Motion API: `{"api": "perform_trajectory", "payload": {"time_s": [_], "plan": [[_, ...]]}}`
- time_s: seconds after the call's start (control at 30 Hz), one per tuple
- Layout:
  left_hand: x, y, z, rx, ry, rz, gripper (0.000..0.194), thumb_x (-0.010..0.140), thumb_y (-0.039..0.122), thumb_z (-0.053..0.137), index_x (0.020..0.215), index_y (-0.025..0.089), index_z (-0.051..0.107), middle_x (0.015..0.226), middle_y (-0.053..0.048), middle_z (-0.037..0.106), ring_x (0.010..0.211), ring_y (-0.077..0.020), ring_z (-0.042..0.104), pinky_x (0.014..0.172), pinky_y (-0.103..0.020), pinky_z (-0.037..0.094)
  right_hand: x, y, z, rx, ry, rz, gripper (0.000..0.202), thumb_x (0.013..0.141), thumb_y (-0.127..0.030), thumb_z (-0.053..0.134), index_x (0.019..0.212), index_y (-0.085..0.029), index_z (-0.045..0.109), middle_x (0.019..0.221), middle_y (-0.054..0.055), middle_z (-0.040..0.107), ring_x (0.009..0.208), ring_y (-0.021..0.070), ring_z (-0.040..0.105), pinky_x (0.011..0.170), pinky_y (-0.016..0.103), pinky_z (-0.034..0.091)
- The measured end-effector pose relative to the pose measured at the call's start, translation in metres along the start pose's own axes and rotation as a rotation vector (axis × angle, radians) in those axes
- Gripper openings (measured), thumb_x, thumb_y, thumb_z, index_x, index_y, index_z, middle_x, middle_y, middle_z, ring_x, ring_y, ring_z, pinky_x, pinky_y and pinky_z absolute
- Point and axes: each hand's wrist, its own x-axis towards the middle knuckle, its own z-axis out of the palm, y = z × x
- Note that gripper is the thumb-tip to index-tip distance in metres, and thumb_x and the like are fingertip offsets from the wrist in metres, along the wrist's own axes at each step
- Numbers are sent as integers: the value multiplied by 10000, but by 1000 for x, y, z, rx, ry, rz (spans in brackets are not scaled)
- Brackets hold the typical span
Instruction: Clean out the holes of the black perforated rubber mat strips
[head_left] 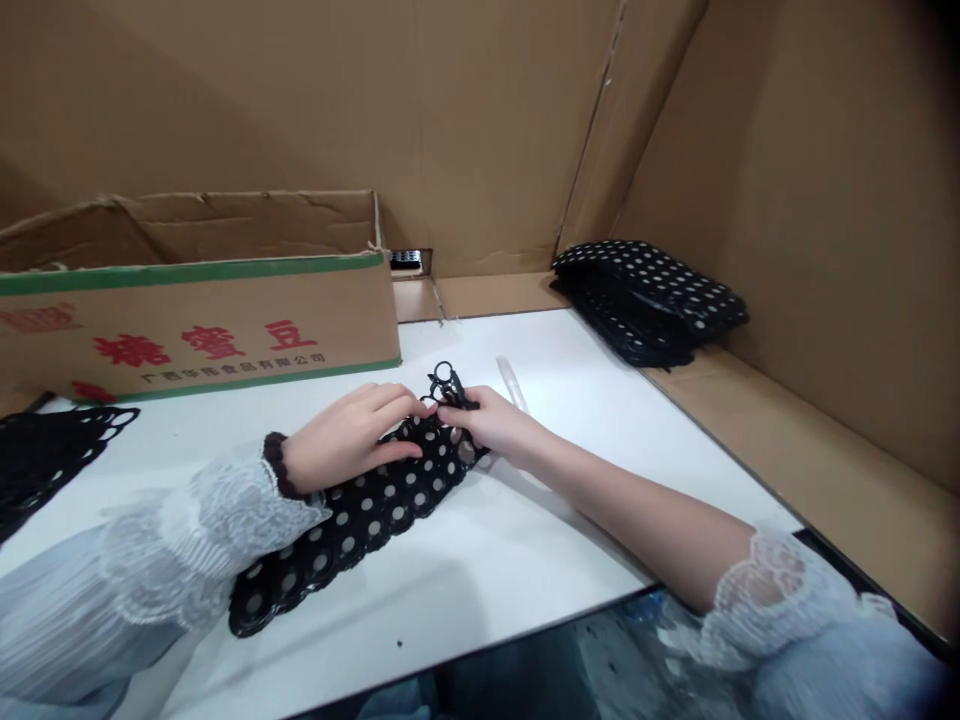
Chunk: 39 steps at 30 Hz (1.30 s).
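A long strip of black polka-dot fabric (367, 515) with scalloped edges lies slanting across the white table. My left hand (360, 430) bends over its upper part, thumb on the dots and fingertips at the far edge, gripping it. At the strip's top end, my right hand (487, 415) is closed on the fabric, thumb and fingers pinched close to my left fingertips. Black ring-shaped loops (442, 376) stick up beyond the right fingers; whether they belong to the strip's edging I cannot tell. Part of the strip is hidden under my left hand and sleeve.
An open cardboard box (225, 320) with red lettering stands at the back left. Black dotted fabric pieces (652, 290) are piled at the back right. More black fabric (45, 460) lies at the left edge. A narrow clear plastic piece (512, 383) rests behind my right hand. Cardboard walls surround the table.
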Motion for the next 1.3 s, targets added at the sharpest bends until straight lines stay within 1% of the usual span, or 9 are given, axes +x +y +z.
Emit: {"api": "perform_trajectory", "payload": {"time_s": [0.17, 0.33, 0.47, 0.7, 0.9, 0.97, 1.13, 1.23, 1.3], "plan": [[-1, 1, 5, -183, 26, -68, 232, 836, 301, 441, 1031, 186, 490, 1026, -63, 534, 960, -176, 499, 845, -318, 415, -1, 1, 2, 114, 15, 55, 166, 727, -219, 554, 839, -115, 618, 728, 32, 616, 579, 90, 518, 531, 194, 394], [-1, -1, 2, -273, -4, -108, 206, 813, 328, 496, 968, 193, 492, 965, -30, 544, 904, -149, 511, 802, -272, 419, -2, 1, 2, 96, -16, 37, 146, 725, -218, 556, 806, -119, 628, 744, 38, 614, 623, 97, 522, 576, 209, 398], [-2, -2, 4, -265, -29, -107, 154, 814, 329, 491, 827, 176, 477, 901, -20, 519, 842, -138, 498, 753, -257, 413, -1, 1, 3, 99, -43, 43, 154, 712, -176, 547, 822, -121, 640, 703, 25, 595, 600, 90, 503, 554, 207, 379], [-3, 1, 6, -270, -49, -145, 178, 804, 303, 510, 907, 184, 427, 889, -12, 487, 802, -131, 472, 712, -242, 407, -2, 3, 4, 37, -27, 59, 173, 712, -224, 552, 815, -117, 640, 652, 26, 584, 558, 94, 491, 509, 216, 356], [-4, 2, 7, -166, -48, -111, 88, 838, 227, 419, 770, 175, 396, 829, -21, 449, 748, -136, 438, 675, -258, 392, -3, 0, 7, 29, -14, 123, 159, 746, -261, 531, 675, -120, 549, 469, -25, 442, 428, 74, 412, 425, 209, 313], [-4, 1, 8, -113, -28, -95, 97, 856, 222, 374, 783, 171, 414, 829, -28, 463, 758, -143, 444, 694, -273, 392, -2, 1, 7, 44, -1, 122, 153, 759, -253, 515, 712, -114, 556, 475, -27, 444, 411, 65, 397, 415, 204, 304], [-8, -6, 12, -14, 33, -20, 189, 852, 241, 413, 1015, 173, 483, 880, -48, 519, 813, -150, 478, 730, -279, 408, -1, 5, 5, 15, 5, 85, 160, 757, -258, 519, 759, -111, 582, 583, 7, 535, 478, 74, 458, 464, 204, 352], [-11, -8, 14, 139, 178, 83, 183, 827, 227, 469, 978, 181, 560, 843, -54, 550, 771, -154, 487, 704, -292, 411, -1, 5, 6, 40, 28, 96, 129, 736, -227, 532, 719, -109, 579, 625, 24, 566, 499, 78, 479, 476, 204, 360], [-12, -6, 15, 151, 252, 141, 160, 805, 199, 505, 938, 201, 593, 818, -41, 581, 746, -148, 504, 707, -301, 409, -1, 4, 7, 55, 26, 122, 114, 733, -204, 520, 692, -111, 571, 554, 5, 528, 448, 69, 446, 441, 199, 332]]}}
